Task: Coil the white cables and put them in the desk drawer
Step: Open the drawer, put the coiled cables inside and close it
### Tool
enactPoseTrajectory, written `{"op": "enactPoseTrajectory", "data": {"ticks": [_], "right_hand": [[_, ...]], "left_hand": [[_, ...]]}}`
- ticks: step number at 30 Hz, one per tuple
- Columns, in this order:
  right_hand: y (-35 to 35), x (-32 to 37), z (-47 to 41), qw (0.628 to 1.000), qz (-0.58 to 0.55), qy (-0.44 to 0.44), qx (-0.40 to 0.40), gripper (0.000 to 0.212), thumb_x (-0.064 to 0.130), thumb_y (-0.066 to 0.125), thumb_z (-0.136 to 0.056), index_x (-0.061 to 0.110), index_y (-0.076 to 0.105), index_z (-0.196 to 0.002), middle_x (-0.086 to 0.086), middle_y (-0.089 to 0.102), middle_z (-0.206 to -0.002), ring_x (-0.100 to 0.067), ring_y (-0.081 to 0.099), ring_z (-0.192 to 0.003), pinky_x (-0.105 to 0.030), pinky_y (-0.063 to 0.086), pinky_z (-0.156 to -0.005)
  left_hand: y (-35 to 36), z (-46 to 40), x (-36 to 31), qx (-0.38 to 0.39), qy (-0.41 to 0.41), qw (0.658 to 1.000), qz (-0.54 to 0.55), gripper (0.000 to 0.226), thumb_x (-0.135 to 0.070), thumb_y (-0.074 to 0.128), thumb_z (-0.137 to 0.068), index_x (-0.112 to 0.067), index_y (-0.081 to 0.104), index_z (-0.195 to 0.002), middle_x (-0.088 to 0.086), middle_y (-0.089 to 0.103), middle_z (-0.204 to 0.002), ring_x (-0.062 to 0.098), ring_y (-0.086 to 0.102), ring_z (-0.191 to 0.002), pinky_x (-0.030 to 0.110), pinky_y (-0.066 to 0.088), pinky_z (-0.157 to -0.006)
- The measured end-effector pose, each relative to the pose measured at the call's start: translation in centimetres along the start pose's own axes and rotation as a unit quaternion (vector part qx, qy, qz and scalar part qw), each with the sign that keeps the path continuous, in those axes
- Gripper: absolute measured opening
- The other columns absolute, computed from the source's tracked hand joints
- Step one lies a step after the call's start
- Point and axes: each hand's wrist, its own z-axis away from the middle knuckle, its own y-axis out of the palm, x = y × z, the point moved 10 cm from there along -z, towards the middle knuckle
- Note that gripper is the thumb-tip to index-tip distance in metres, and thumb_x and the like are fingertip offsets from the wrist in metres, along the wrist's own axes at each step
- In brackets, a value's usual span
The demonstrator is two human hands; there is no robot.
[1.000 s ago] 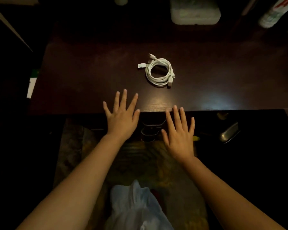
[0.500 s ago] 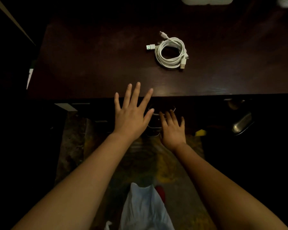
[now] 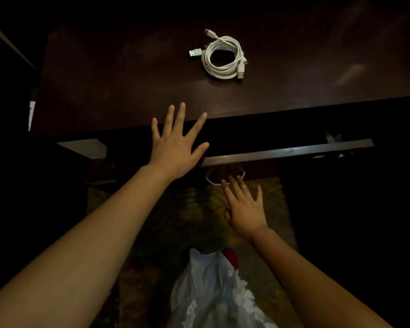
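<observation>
By the drawer handle (image 3: pixel 225 178), straight fingers (image 3: pixel 234 185).

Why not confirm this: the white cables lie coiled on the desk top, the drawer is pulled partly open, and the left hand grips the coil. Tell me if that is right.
One part is wrong. In the head view the left hand grips nothing: it is spread open near the desk's front edge, well short of the white cables. These do lie coiled on the desk top, and the drawer is partly open.
</observation>
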Motion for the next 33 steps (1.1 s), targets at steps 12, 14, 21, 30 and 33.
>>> {"op": "enactPoseTrajectory", "data": {"ticks": [12, 14, 21, 30, 33], "right_hand": [[2.6, 0.2, 7.8, 0.998, -0.024, 0.007, 0.062, 0.073, 0.064, 0.019, -0.085, 0.029, 0.006, -0.147, 0.002, 0.000, -0.159, -0.016, -0.012, -0.143, -0.055, -0.018, -0.105], [2.7, 0.3, 8.6, 0.997, -0.019, 0.007, 0.072, 0.074, 0.065, 0.012, -0.082, 0.028, 0.006, -0.147, 0.002, 0.000, -0.159, -0.016, -0.011, -0.145, -0.056, -0.017, -0.106], [3.1, 0.7, 10.7, 0.995, -0.020, 0.009, 0.097, 0.074, 0.064, 0.007, -0.082, 0.027, 0.009, -0.147, 0.001, 0.001, -0.159, -0.017, -0.008, -0.145, -0.058, -0.019, -0.104], [-3.6, 3.3, 10.5, 0.990, -0.088, -0.023, 0.111, 0.047, 0.042, 0.034, -0.095, 0.018, 0.037, -0.135, -0.009, 0.049, -0.134, -0.026, 0.050, -0.120, -0.044, 0.041, -0.099], [-10.1, 5.2, 8.2, 0.992, -0.104, -0.060, 0.036, 0.029, 0.036, 0.038, -0.095, 0.014, 0.054, -0.106, -0.007, 0.062, -0.100, -0.025, 0.061, -0.089, -0.035, 0.047, -0.070]], "left_hand": [[0.0, 0.1, -0.2, 0.010, -0.032, 0.999, -0.011, 0.070, -0.063, 0.029, -0.087, -0.043, -0.007, -0.143, 0.010, -0.019, -0.156, 0.029, -0.019, -0.142, 0.059, -0.005, -0.111], [0.0, 0.2, -0.2, 0.009, -0.038, 0.999, -0.009, 0.070, -0.063, 0.029, -0.087, -0.042, -0.007, -0.143, 0.011, -0.018, -0.156, 0.029, -0.018, -0.143, 0.059, -0.004, -0.111], [0.0, 0.6, -0.6, 0.010, -0.055, 0.998, -0.002, 0.069, -0.061, 0.030, -0.088, -0.041, -0.006, -0.144, 0.011, -0.017, -0.156, 0.029, -0.017, -0.143, 0.057, -0.004, -0.112], [-0.1, 0.5, -0.6, 0.014, -0.065, 0.998, -0.002, 0.066, -0.060, 0.028, -0.090, -0.041, -0.005, -0.144, 0.010, -0.015, -0.157, 0.028, -0.015, -0.143, 0.058, -0.002, -0.112], [-0.4, 0.7, -0.8, 0.020, -0.070, 0.997, 0.006, 0.064, -0.058, 0.027, -0.091, -0.039, -0.002, -0.145, 0.010, -0.012, -0.157, 0.029, -0.014, -0.144, 0.059, -0.001, -0.112]]}}
